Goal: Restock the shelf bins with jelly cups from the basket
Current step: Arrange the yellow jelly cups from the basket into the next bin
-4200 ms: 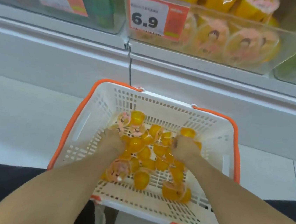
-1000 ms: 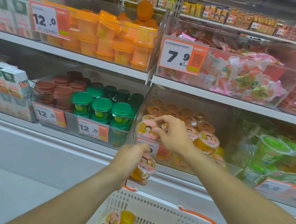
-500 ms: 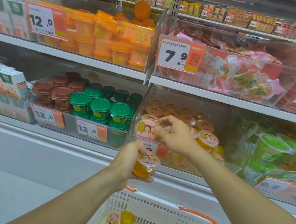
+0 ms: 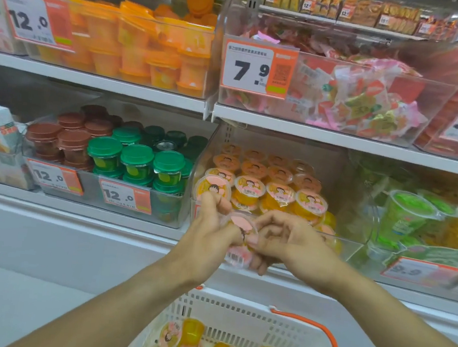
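I am gripping 1 small clear plastic jelly cup with a pink cartoon foil lid between both hands, just in front of the clear acrylic shelf bin of matching orange cups. My left hand is curling around its left side and my right hand is pinching its right edge. I judge this the placing step. Next I need to be lifting it over the bin's front wall into the front row, while the white slotted basket with orange handles is waiting below with more cups.
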